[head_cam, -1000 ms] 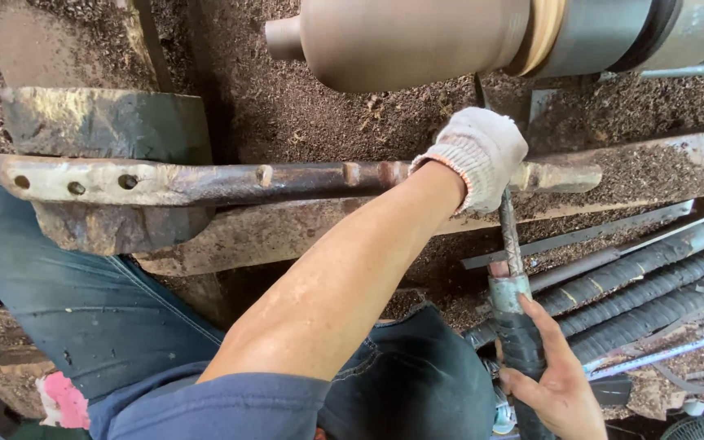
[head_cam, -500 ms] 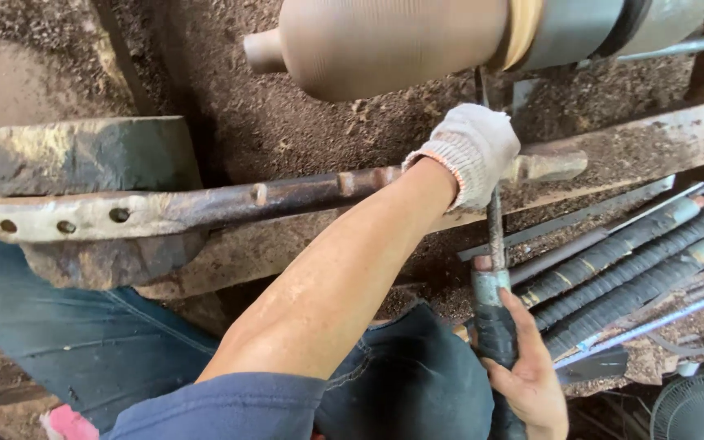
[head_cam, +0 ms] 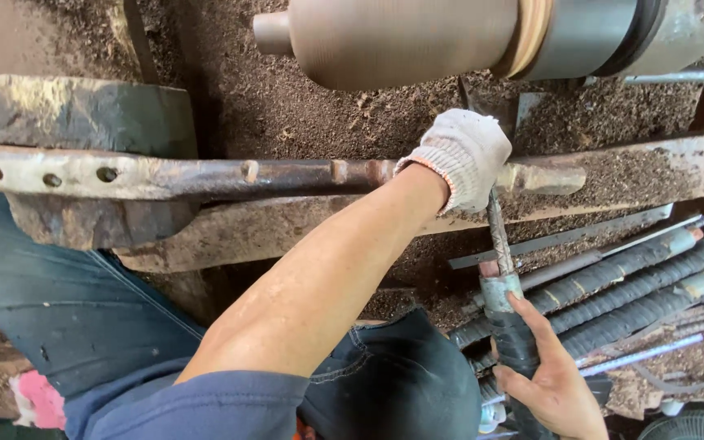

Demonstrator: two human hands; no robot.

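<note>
Both hands grip the chisel: gloved left high, bare right low.

A: Up at twelve o'clock, a brown wooden cylinder sits in the lathe, a pale ring at its right end.

B: Sawdust covers the ground beneath it. At four o'clock, spare tools with wrapped handles lie side by side.

A: And at nine o'clock, a grey block, plus blue jeans at seven.
</note>
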